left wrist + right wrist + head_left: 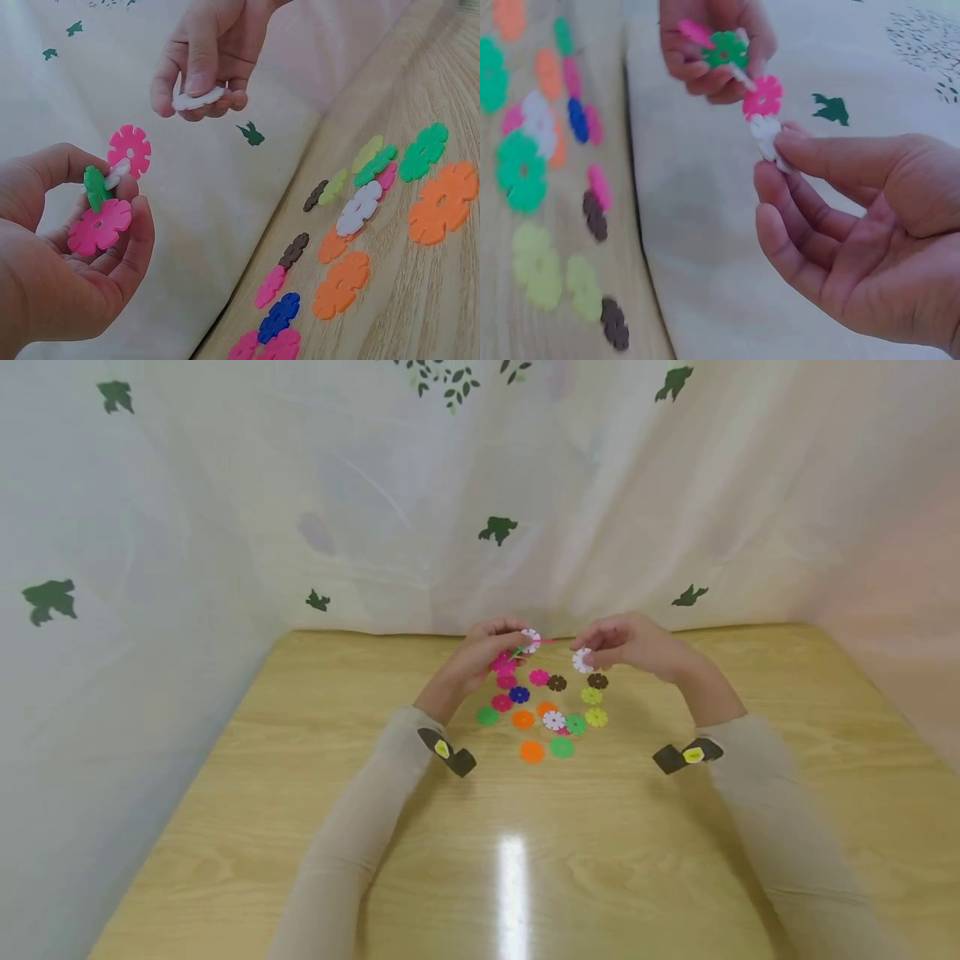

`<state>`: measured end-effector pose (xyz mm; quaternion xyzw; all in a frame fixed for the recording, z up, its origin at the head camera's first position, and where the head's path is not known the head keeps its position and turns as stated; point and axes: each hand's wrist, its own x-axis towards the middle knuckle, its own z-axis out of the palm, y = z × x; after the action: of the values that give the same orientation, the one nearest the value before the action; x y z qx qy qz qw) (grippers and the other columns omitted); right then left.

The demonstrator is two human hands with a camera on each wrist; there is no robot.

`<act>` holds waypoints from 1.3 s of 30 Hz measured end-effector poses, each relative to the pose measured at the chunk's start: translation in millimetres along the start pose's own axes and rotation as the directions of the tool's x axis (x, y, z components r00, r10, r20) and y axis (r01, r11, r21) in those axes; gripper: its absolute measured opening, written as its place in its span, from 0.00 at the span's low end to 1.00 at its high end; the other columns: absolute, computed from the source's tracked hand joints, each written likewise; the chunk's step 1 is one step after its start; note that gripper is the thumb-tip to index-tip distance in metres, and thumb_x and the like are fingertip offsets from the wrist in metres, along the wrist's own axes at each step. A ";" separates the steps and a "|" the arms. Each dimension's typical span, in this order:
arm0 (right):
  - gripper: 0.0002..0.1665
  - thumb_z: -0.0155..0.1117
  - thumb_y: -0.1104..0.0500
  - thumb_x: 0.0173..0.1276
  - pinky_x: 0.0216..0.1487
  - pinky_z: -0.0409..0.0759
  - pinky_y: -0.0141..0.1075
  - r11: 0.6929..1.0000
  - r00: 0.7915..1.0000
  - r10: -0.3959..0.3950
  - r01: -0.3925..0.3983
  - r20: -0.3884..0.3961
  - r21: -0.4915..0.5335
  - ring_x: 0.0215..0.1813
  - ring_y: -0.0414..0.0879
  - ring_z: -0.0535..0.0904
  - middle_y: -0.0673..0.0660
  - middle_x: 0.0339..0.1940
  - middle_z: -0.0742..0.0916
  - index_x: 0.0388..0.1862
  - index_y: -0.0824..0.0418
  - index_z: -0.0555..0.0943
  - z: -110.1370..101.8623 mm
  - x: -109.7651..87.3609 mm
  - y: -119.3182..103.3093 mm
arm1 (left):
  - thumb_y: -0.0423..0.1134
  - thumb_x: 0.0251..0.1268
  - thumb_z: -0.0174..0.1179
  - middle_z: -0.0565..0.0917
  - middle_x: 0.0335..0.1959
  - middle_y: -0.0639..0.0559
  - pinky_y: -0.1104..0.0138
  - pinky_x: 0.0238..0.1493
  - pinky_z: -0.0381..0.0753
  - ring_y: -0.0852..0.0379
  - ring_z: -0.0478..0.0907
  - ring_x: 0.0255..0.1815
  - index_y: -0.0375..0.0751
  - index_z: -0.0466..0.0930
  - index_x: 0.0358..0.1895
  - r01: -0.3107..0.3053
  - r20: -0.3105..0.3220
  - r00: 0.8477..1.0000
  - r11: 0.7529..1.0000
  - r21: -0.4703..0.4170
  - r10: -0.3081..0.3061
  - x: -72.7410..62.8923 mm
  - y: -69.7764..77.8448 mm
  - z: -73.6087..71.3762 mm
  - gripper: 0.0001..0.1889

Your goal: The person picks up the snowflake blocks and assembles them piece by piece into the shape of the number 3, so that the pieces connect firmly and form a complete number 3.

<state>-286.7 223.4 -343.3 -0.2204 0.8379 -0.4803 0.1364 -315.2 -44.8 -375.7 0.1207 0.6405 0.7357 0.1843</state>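
My left hand [486, 653] holds a small chain of notched plastic discs above the table's far side. In the left wrist view, that chain shows a pink disc [100, 226] near the palm, a green disc [95, 187], a white disc [118, 174] and an outer pink disc [130, 150]. My right hand [637, 647] pinches a single white disc [766, 136] between thumb and fingers. A gap separates this disc from the chain in the head and left wrist views; in the right wrist view the two overlap.
Loose discs lie on the wooden table [300, 827] below the hands, among them a blue disc [519, 694], an orange disc [532, 752], a green disc [562, 747] and a yellow disc [596, 717]. A pale curtain [390, 527] hangs along the table's back edge.
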 end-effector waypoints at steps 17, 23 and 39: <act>0.08 0.68 0.67 0.69 0.48 0.89 0.38 0.874 0.949 0.169 -0.019 -0.268 0.485 0.39 0.45 0.90 0.52 0.35 0.90 0.44 0.66 0.80 30.7 19.7 -4.5 | 0.34 0.73 0.59 0.83 0.39 0.51 0.70 0.42 0.85 0.53 0.80 0.39 0.35 0.80 0.52 -0.002 -0.029 1.000 1.000 0.011 0.002 -2.6 1.5 -2.1 0.10; 0.09 0.68 0.66 0.70 0.49 0.89 0.37 0.882 0.950 0.169 -0.028 -0.261 0.471 0.39 0.44 0.89 0.52 0.36 0.90 0.46 0.68 0.79 34.4 20.4 -3.8 | 0.34 0.73 0.60 0.83 0.38 0.51 0.71 0.41 0.85 0.55 0.79 0.38 0.36 0.80 0.51 0.001 -0.024 1.000 1.000 0.006 -0.001 -2.2 1.6 -2.4 0.09; 0.12 0.67 0.62 0.72 0.43 0.89 0.34 0.908 0.955 0.133 -0.010 -0.266 0.419 0.38 0.42 0.89 0.48 0.35 0.90 0.49 0.67 0.79 39.2 18.2 -8.2 | 0.35 0.76 0.56 0.80 0.40 0.52 0.73 0.40 0.86 0.60 0.80 0.35 0.29 0.75 0.61 0.023 -0.054 0.998 1.000 -0.020 -0.024 0.0 0.8 5.3 0.17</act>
<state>-283.2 181.4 -356.1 -0.0830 0.7357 -0.6681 0.0742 -313.1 -40.1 -374.1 0.0916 0.6395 0.7426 0.1766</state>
